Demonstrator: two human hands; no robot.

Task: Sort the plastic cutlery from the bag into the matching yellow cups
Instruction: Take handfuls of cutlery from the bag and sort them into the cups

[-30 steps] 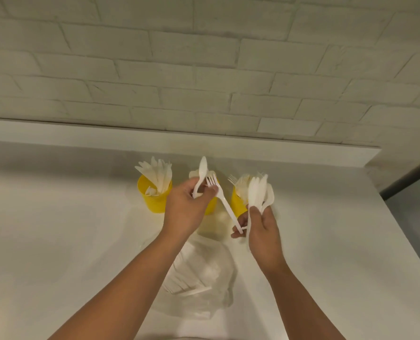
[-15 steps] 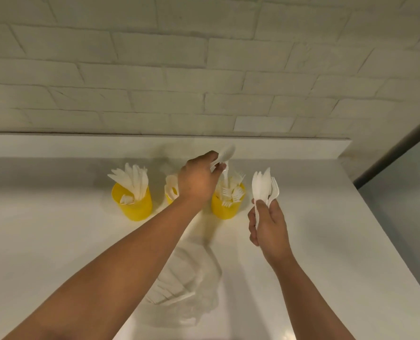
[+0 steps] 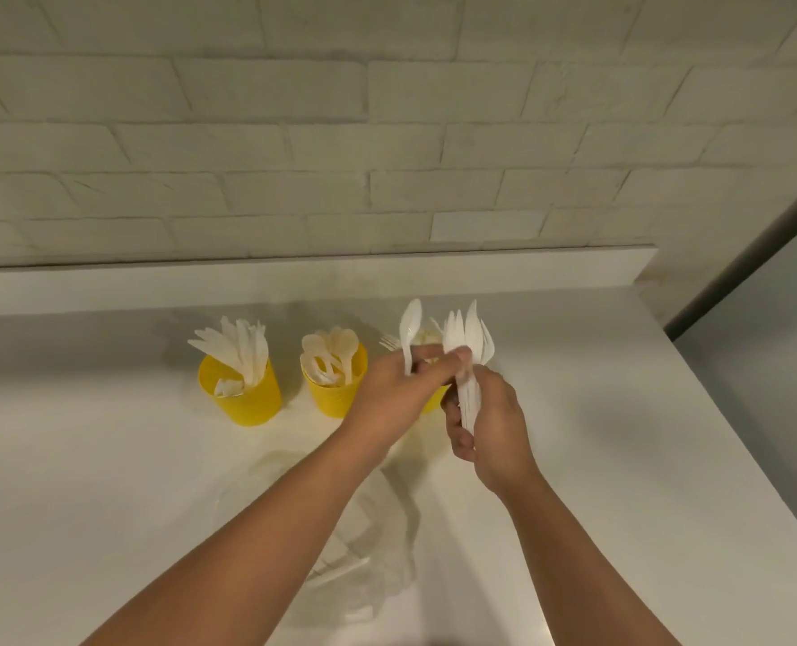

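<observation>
Yellow plastic cups stand in a row near the back of the white bench (image 3: 107,459), in front of a pale brick wall (image 3: 387,132). From left to right: the left cup (image 3: 247,403) holds white knives with blades fanned upward. The middle cup (image 3: 331,403) holds white spoons, bowls up. The right cup (image 3: 433,403) is largely hidden behind the hands, with forks (image 3: 388,341) showing above its rim on the left.

The left hand (image 3: 394,396) is raised in front of the right cup. Its fingers are curled round the handle of a single spoon (image 3: 410,326), which stands upright with the bowl on top, and its fingertips touch the bundle beside it.

The right hand (image 3: 494,428) is just right of the left hand. Its fingers and thumb are wrapped round the handles of a bundle of white cutlery (image 3: 468,335), held upright. Pointed blades and fork tines show at the top of the bundle, but the number of pieces cannot be told.

The clear plastic bag (image 3: 378,547) lies crumpled on the bench beneath the forearms, on the near side of the cups, with a few white pieces inside.
</observation>
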